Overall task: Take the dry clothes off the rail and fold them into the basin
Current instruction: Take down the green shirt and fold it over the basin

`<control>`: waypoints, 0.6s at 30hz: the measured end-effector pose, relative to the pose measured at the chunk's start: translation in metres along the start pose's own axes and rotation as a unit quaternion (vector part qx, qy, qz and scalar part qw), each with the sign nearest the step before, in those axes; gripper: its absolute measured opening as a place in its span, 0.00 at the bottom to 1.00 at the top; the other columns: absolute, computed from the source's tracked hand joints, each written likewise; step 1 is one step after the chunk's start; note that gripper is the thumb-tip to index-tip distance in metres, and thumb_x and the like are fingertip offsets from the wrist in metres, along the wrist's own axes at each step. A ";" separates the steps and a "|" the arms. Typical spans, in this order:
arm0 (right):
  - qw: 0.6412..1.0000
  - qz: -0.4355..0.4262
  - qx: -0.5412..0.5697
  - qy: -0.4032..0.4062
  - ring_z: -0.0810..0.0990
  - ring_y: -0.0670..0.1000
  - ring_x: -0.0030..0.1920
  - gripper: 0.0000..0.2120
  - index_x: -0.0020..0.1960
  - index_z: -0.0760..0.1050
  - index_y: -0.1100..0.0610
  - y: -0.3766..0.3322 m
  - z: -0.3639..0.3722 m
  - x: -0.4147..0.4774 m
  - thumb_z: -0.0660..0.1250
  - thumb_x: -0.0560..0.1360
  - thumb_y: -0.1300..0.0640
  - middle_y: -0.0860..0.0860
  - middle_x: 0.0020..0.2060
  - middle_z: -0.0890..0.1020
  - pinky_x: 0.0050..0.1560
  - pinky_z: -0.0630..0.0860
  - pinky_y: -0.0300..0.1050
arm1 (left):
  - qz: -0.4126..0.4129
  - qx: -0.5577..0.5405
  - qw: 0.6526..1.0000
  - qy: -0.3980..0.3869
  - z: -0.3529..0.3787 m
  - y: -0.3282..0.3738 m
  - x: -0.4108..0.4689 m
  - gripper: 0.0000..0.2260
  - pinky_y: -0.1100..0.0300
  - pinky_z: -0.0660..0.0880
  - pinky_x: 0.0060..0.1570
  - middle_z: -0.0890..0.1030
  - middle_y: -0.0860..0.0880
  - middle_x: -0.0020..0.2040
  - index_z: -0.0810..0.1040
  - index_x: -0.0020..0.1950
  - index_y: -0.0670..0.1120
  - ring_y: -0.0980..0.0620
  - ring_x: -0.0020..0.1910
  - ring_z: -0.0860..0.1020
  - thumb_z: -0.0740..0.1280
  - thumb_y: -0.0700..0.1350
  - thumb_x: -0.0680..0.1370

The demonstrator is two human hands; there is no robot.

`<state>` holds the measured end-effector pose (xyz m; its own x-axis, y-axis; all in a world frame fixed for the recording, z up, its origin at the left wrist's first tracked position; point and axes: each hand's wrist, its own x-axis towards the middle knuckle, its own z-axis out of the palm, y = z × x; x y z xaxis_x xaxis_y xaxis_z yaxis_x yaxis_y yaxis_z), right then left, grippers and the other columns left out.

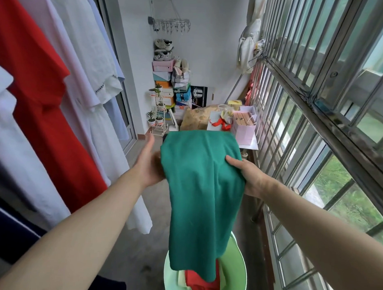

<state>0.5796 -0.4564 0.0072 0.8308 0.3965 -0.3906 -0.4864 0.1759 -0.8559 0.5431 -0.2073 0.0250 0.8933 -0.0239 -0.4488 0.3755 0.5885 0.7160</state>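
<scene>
one green garment [202, 188] over basin [239, 263], right hand [248, 177] gripping it, left hand [149, 165] flat beneath

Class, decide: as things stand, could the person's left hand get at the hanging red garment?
Probably yes. The red garment hangs beside the left hand with nothing between them, though that hand is against the green garment, which the right hand grips.

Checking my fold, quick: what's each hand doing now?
Left hand: open, flat against the green cloth.
Right hand: gripping the green cloth's edge.
</scene>
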 end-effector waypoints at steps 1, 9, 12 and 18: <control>1.000 -0.003 0.000 0.001 0.82 0.56 0.52 0.14 0.61 0.75 0.60 -0.001 0.003 0.000 0.63 0.78 0.54 0.57 0.55 0.82 0.52 0.79 0.51 | -0.015 0.025 0.999 -0.015 -0.002 -0.008 -0.001 0.34 0.50 0.73 0.51 0.84 0.43 0.52 0.82 0.52 0.44 0.46 0.52 0.81 0.55 0.72 0.73; 0.997 0.032 0.020 0.061 0.82 0.53 0.47 0.14 0.54 0.77 0.58 -0.008 0.009 -0.003 0.59 0.80 0.49 0.54 0.45 0.84 0.46 0.77 0.47 | -0.029 0.144 0.989 0.023 -0.009 -0.032 0.008 0.12 0.55 0.81 0.39 0.82 0.40 0.48 0.76 0.56 0.37 0.45 0.41 0.83 0.60 0.32 0.75; 0.996 0.020 0.066 0.054 0.83 0.53 0.46 0.15 0.52 0.78 0.58 -0.006 0.007 -0.005 0.58 0.81 0.49 0.53 0.41 0.86 0.48 0.77 0.47 | 0.039 0.192 0.980 0.041 -0.011 -0.028 0.014 0.21 0.56 0.80 0.36 0.79 0.36 0.53 0.71 0.60 0.35 0.43 0.45 0.81 0.52 0.24 0.71; 0.990 0.011 0.138 0.041 0.83 0.55 0.47 0.16 0.54 0.77 0.60 -0.008 0.011 -0.009 0.57 0.81 0.50 0.56 0.43 0.85 0.47 0.76 0.49 | 0.098 0.232 0.968 0.013 -0.012 -0.022 0.020 0.45 0.57 0.73 0.40 0.68 0.45 0.68 0.51 0.76 0.60 0.44 0.57 0.76 0.53 0.21 0.69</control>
<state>0.5733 -0.4517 0.0215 0.8332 0.3298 -0.4439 -0.5500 0.4114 -0.7268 0.5496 -0.2108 -0.0062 0.9542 0.0748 -0.2897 0.2761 0.1532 0.9488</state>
